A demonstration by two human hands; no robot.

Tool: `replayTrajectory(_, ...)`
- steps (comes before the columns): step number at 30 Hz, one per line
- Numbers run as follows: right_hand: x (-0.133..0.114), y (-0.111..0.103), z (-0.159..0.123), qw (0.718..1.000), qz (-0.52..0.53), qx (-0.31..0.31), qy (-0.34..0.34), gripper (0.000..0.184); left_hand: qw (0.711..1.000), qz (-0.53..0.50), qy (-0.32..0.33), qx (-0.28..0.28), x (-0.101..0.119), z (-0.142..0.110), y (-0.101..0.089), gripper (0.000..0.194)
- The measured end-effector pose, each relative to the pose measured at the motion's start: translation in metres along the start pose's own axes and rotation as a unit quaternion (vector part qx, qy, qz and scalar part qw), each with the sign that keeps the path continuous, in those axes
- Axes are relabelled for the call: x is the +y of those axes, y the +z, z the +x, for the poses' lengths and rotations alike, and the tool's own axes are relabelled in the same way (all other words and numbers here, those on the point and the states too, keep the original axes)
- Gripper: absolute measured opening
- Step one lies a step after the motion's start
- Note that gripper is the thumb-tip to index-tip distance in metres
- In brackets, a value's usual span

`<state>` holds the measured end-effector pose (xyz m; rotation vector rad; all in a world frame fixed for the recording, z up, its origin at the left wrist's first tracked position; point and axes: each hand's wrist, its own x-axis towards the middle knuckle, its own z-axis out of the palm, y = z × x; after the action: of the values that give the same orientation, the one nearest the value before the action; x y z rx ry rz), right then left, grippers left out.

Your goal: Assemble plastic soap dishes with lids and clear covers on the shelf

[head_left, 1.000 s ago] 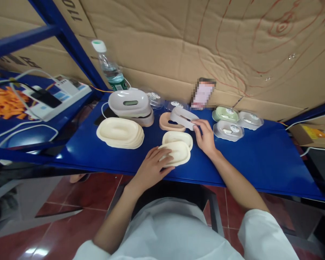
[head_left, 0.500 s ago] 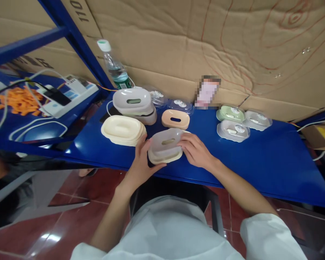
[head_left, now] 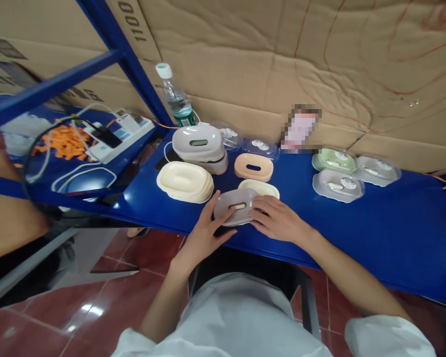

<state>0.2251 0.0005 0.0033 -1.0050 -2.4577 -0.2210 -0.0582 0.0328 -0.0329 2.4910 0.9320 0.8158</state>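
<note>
Pale-grey plastic makes up the slotted oval shell [head_left: 238, 195] that lies near the front edge of the blue surface [head_left: 386, 233], a cream strip showing through its slot. The right hand [head_left: 280, 218] grasps the shell's right end, fingers curled over it. The left hand [head_left: 202, 233] is half-curled around the left end, its index finger resting at the slot and its thumb reaching along the near side; whether that grip is firm, I cannot tell.

Just beyond, to the right, sits a shallow cream oval tray [head_left: 260, 187], partly hidden by the right hand. Farther back is a peach slotted oval piece [head_left: 253, 176]. To the left, a stack of cream oval trays [head_left: 184, 178] stands in front of glossy grey slotted shells [head_left: 196, 133], which are piled up near a clear water bottle [head_left: 178, 104]. Well apart on the right, a pale-green oval case [head_left: 334, 161] and two grey oval cases [head_left: 338, 188] sit close together.
</note>
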Motion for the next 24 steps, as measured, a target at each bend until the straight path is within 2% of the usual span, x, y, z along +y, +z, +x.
replayTrajectory(3,0.005,-0.001,-0.003,0.999,0.039,0.021,0.010,0.022,1.000,-0.012,0.006,-0.010,0.001,0.000,-0.001,0.061)
replayTrajectory(5,0.017,-0.002,-0.003,0.997,0.061,0.027,0.035,0.026,1.000,-0.025,0.001,-0.007,0.001,0.000,-0.002,0.056)
replayTrajectory(8,0.050,-0.007,0.005,0.991,0.053,0.014,0.121,0.037,0.999,-0.047,-0.020,-0.003,0.000,0.001,-0.003,0.050)
replayTrajectory(11,0.087,-0.013,0.023,0.977,0.021,-0.002,0.211,0.045,0.996,-0.072,-0.046,-0.005,0.000,0.003,-0.004,0.053)
replayTrajectory(14,0.115,-0.018,0.042,0.970,0.000,-0.020,0.241,0.041,0.994,-0.088,-0.071,-0.009,-0.001,0.003,-0.006,0.058)
replayTrajectory(16,0.129,-0.021,0.051,0.965,-0.023,-0.034,0.258,0.046,0.992,-0.093,-0.079,-0.011,0.000,0.004,-0.007,0.059)
replayTrajectory(19,0.146,-0.022,0.061,0.946,-0.070,-0.068,0.310,0.057,0.992,-0.098,-0.085,-0.013,0.000,0.004,-0.008,0.059)
replayTrajectory(24,0.152,-0.010,0.068,0.928,-0.059,-0.120,0.348,0.057,0.990,-0.106,-0.090,-0.019,0.000,0.005,-0.009,0.057)
